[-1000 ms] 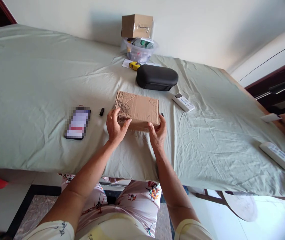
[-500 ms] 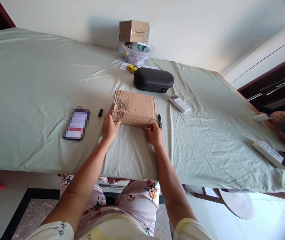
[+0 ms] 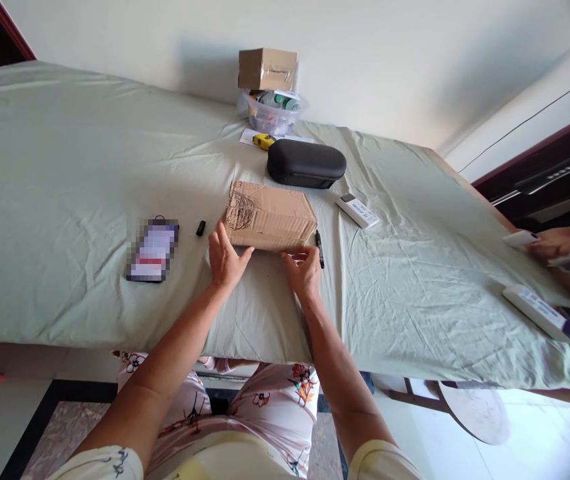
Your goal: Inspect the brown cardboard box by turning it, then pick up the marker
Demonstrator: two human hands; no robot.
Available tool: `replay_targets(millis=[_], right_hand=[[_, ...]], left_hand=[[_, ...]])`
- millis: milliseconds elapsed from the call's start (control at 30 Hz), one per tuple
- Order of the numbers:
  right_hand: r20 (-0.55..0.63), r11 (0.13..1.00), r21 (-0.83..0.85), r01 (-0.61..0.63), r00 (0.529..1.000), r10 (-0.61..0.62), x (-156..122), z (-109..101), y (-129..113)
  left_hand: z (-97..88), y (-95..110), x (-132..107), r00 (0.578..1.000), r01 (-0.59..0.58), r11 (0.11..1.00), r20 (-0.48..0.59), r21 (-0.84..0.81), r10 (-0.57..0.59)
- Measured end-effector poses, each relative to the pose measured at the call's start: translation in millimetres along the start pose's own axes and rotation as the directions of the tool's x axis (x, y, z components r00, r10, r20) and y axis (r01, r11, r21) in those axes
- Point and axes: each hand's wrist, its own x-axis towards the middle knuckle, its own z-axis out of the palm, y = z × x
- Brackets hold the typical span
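One cloth-covered table fills most of what I see from my remote station. On it, right by both hands, sits the cardboard box. Dark scribbles cover its left part, so I judge marking done there; much of the right looks plain, and how much remains I cannot tell. I have the left hand half spread, gripping the near left corner, and the right hand curled, pinching the near edge. Beside it lies a black pen; beyond the left hand, a cap-like piece.

Pale yel. short-slv top, dk squiggle on L cuff, pink flwr-print pants.
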Motion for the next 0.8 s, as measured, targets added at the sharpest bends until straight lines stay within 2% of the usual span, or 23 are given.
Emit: replay_targets(millis=[100, 233, 433, 800], right_hand=[[-0.11, 0.998, -0.049, -0.032, 0.994, 0.026, -8, 10, -7], [-0.208, 0.993, -0.119, 0.016, 0.977, -0.041, -10, 19, -9], [-0.229, 0.984, -0.179, -0.009, 0.973, -0.033, -9, 24, -9], [-0.231, 0.994, -0.11, -0.025, 0.973, -0.001, -11, 23, -16]], left_hand=[[0.4, 8, -5, 0.999, -0.031, 0.998, -0.019, 0.061, 0.032], [0.4, 20, -7, 0.999, 0.001, 0.99, -0.032, 0.141, 0.004], [4.6, 28, -11, 1.0, 0.011, 0.991, -0.024, 0.132, -0.007], [7.2, 26, -12, 0.998, 0.031, 0.996, -0.057, 0.089, -0.026]])
